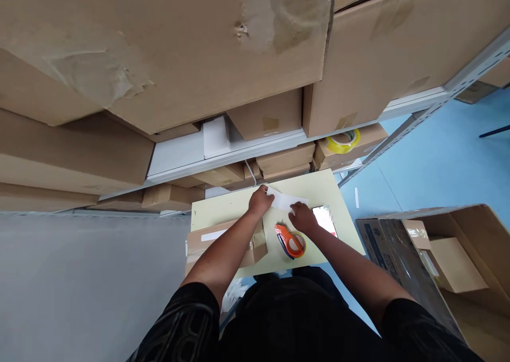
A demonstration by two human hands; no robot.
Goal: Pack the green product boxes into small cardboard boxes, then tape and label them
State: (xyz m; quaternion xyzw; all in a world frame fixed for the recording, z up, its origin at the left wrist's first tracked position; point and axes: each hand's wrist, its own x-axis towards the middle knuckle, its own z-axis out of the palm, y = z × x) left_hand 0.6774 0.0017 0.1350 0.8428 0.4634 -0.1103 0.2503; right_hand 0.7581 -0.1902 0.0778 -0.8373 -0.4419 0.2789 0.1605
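Note:
My left hand pinches the left end of a white paper slip lying on the pale yellow table. My right hand rests on the slip's right end with its fingers curled down onto it. An orange tape dispenser lies on the table just below my right hand. A taped brown cardboard parcel sits under my left forearm. A phone lies to the right of my right hand.
Large cardboard boxes fill the metal shelving ahead and overhead. A yellow tape roll rests on a lower box. An open cardboard box stands on the blue floor at right. A grey wall lies to the left.

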